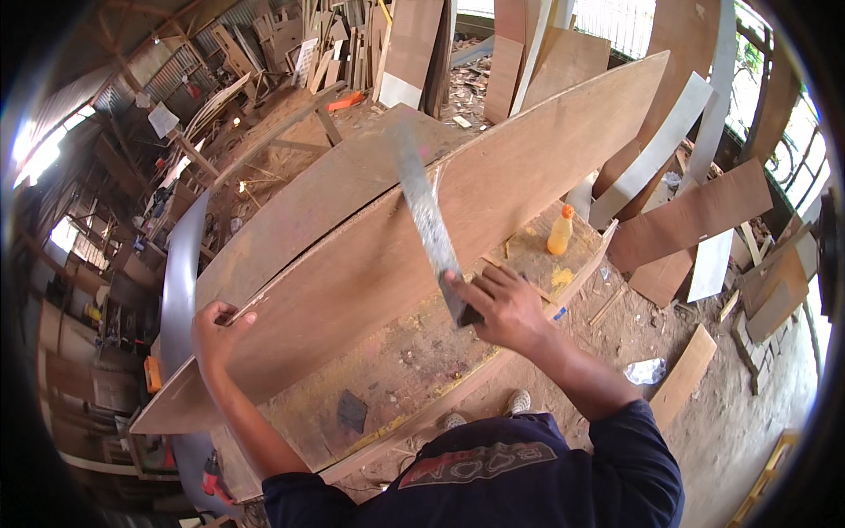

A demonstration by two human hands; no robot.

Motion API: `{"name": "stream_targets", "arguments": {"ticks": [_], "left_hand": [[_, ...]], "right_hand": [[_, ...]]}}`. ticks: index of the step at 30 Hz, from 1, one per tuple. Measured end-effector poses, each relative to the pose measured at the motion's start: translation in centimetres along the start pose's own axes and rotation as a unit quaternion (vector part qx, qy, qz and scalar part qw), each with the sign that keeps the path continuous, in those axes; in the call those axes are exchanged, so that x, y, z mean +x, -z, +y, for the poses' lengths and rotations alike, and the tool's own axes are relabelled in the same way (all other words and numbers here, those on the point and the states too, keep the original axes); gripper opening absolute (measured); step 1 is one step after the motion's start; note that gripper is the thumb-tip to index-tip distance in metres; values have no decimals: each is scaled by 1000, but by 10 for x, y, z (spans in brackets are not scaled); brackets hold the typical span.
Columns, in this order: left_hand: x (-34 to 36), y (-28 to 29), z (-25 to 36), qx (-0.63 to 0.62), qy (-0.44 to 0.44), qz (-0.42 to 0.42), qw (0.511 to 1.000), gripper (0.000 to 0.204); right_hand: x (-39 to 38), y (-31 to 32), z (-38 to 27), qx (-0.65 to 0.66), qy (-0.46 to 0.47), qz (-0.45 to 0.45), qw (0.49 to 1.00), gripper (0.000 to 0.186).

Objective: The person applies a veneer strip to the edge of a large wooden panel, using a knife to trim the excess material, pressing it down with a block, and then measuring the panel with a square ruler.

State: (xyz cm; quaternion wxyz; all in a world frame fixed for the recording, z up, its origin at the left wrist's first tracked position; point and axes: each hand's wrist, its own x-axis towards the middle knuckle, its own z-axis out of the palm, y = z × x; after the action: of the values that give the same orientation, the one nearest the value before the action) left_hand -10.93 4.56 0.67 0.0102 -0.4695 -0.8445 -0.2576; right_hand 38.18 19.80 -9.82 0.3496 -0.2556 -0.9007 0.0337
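Dirt workshop floor (638,330) spreads around the paint-stained wooden surface (422,361) in front of me. Ahead of and between my grips, a long plywood panel (378,251) stands tilted on its edge, reaching past both. My right grip (509,308) is wrapped round the dark handle of what looks like a handsaw (427,229), its blade slanting up across the panel's top edge; I can't make out teeth. My left grip (218,334) pinches that edge, thumb on the near face, the other fingers partly hidden. I judge this to be sawing or lining up a cut; the next move calls for a steady left hold and a true blade. A curved board (308,211) right behind the panel could foul the blade. Beyond my right grip stands an orange bottle (560,233), worth guarding from a knock; nearer, between my forearms, lies a dark scrap (352,411).
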Motion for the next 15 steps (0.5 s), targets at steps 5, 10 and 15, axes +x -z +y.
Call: {"name": "stream_targets", "arguments": {"ticks": [5, 10, 15], "left_hand": [[5, 4, -6, 8, 6, 3, 1000, 46], [4, 3, -1, 14, -3, 5, 1000, 47], [6, 3, 2, 13, 1, 10, 1000, 48]], "right_hand": [[-27, 52, -42, 92, 40, -30, 994, 83], [-51, 59, -35, 474, -9, 140, 869, 30], [27, 17, -12, 717, -257, 380, 524, 26]]}}
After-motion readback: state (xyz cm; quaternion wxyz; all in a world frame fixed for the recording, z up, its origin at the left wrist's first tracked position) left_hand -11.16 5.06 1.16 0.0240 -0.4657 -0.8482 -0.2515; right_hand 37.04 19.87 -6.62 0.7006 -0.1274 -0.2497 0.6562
